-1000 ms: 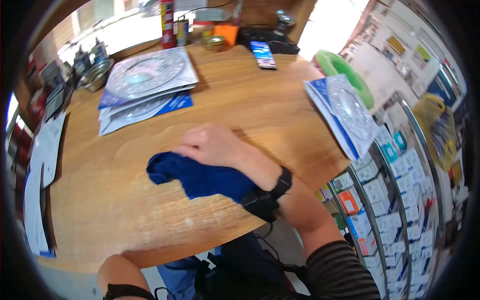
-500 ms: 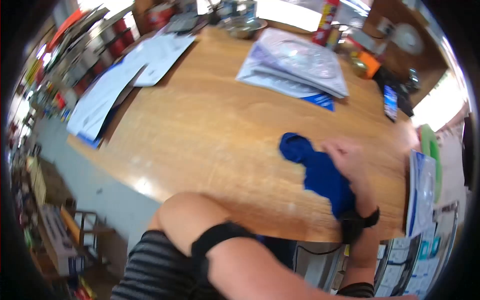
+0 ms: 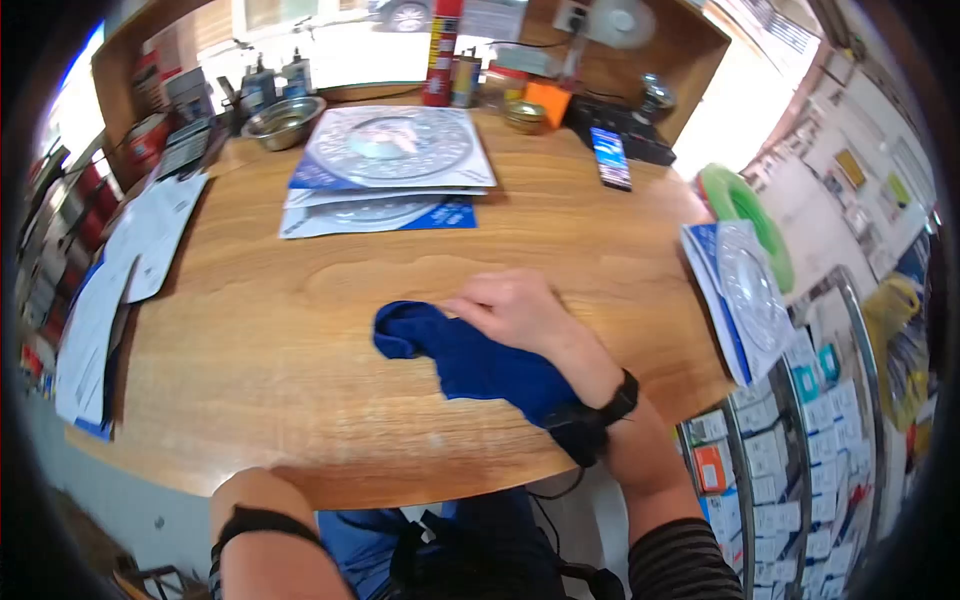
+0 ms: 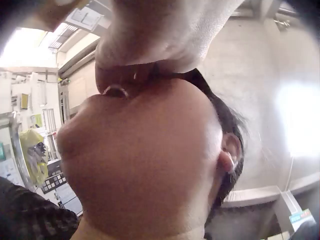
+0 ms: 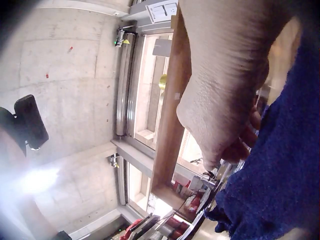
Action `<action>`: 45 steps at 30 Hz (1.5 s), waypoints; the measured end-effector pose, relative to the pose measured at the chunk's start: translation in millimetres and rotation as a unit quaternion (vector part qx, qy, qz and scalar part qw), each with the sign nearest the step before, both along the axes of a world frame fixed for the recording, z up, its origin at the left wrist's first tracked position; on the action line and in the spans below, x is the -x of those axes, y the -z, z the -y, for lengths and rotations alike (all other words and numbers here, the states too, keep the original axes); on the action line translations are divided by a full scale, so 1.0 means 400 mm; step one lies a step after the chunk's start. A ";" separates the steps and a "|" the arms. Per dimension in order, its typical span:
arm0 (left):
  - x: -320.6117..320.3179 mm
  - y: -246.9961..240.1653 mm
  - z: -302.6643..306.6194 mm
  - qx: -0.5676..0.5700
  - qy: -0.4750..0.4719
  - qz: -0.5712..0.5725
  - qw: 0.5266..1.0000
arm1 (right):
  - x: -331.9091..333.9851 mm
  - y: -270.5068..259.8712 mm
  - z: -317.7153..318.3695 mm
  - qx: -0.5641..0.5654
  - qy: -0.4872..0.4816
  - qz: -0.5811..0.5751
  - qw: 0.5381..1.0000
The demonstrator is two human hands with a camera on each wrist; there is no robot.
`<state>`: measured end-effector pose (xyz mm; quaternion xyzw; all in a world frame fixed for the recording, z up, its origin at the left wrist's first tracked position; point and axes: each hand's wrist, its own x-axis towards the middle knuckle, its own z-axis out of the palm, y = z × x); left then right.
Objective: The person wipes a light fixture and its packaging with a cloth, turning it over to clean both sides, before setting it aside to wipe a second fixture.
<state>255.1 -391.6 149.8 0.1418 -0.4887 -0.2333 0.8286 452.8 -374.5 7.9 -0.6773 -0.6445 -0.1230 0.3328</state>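
A dark blue cloth [image 3: 465,360] lies crumpled on the wooden table [image 3: 300,330] near its front edge. My right hand [image 3: 510,308] rests on top of it, knuckles up, with its fingers curled down into the fabric. In the right wrist view the curled fingers [image 5: 240,145] press against the blue cloth [image 5: 285,170]. My left forearm [image 3: 250,495], with a black strap, shows at the bottom edge below the table, and its hand is out of the head view. The left wrist view shows only a piece of the left hand [image 4: 165,30] held close to my head, its fingers hidden.
Packaged round plates [image 3: 390,150] are stacked at the back, with a metal bowl [image 3: 285,120], a spray can [image 3: 443,50] and a phone [image 3: 610,158]. Papers [image 3: 130,250] overhang the left edge. More packaged plates [image 3: 745,290] and a green ring [image 3: 745,210] sit right, above a rack of boxes [image 3: 780,470].
The head view swung left and came back. My right hand stayed on the blue cloth in about the same spot. My left arm, raised in front half a second ago, now sits lower.
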 end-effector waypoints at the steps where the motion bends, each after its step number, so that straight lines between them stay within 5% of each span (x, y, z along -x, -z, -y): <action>1: -0.005 0.003 -0.005 0.003 0.009 0.004 1.000 | 0.001 0.001 0.003 0.004 0.013 0.004 1.000; 19: 0.036 0.031 -0.107 -0.074 -0.135 -0.017 0.988 | 0.003 0.006 -0.008 0.082 0.026 -0.068 0.994; 37: 0.048 -0.030 0.002 -0.138 -0.275 0.011 0.951 | 0.004 -0.004 -0.010 0.044 -0.013 -0.048 0.998; 45: 0.145 -0.007 0.035 -0.164 -0.325 -0.110 0.925 | -0.008 0.028 -0.010 0.060 -0.006 -0.140 0.988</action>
